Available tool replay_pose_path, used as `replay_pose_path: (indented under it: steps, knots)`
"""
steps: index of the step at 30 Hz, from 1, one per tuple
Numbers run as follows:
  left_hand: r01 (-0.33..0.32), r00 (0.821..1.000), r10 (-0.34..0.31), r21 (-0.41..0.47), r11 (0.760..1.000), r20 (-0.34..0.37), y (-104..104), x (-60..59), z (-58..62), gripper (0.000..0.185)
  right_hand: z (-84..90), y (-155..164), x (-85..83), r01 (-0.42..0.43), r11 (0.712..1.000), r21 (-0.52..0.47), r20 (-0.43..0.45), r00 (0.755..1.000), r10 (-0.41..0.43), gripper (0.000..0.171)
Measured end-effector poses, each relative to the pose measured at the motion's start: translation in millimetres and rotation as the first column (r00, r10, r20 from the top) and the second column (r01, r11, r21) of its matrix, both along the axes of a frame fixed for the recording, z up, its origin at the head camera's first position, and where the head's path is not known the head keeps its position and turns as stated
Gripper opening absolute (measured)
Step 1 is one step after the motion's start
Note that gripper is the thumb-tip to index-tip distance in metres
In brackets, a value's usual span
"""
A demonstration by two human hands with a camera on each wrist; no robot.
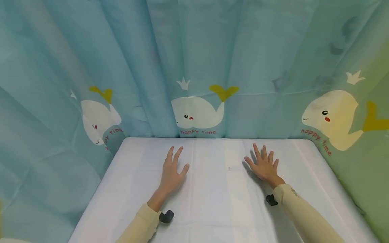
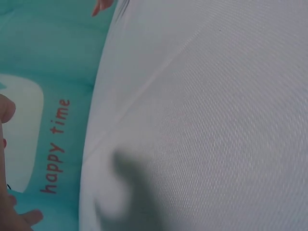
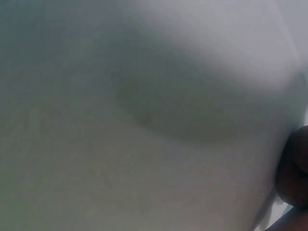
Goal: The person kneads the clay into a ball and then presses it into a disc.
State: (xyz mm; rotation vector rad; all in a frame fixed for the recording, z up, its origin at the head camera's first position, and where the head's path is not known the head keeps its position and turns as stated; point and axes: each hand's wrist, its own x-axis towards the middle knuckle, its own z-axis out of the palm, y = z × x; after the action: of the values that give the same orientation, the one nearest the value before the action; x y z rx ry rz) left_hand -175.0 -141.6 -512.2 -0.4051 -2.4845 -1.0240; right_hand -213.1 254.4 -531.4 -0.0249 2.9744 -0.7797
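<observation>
My left hand (image 1: 171,174) is held over the white-covered table (image 1: 212,199), left of the middle, with its thumb spread away from its straight fingers. To the right, my right hand (image 1: 265,167) is stretched over the same cover with all its fingers fanned out. Neither hand holds anything. In the left wrist view part of the left hand (image 2: 12,211) shows at the left edge, and a soft shadow falls on the cloth. At the right edge of the right wrist view, a dark, blurred part of the right hand (image 3: 293,168) appears.
A blue-green curtain (image 1: 197,50) printed with white whales and "happy time" hangs behind the table and along both sides. Each wrist carries a small black camera, the left one (image 1: 166,216) and the right one (image 1: 271,200), below cream sleeves.
</observation>
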Motion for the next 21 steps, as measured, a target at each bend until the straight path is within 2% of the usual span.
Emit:
replay_pose_path:
  steps: [8,21]
  knots:
    - [-0.038,0.997,0.039,0.009,0.999,-0.067,-2.8,-4.3,-4.8,0.074,-1.3,-6.0,-0.7,-0.015,0.998,0.057,0.001,1.0,0.015,0.088]
    - [-0.055,0.991,0.061,0.056,0.997,-0.117,-4.4,-6.6,-5.2,0.076,-9.3,-3.8,-1.0,-0.046,0.996,0.081,-0.028,0.998,0.048,0.087]
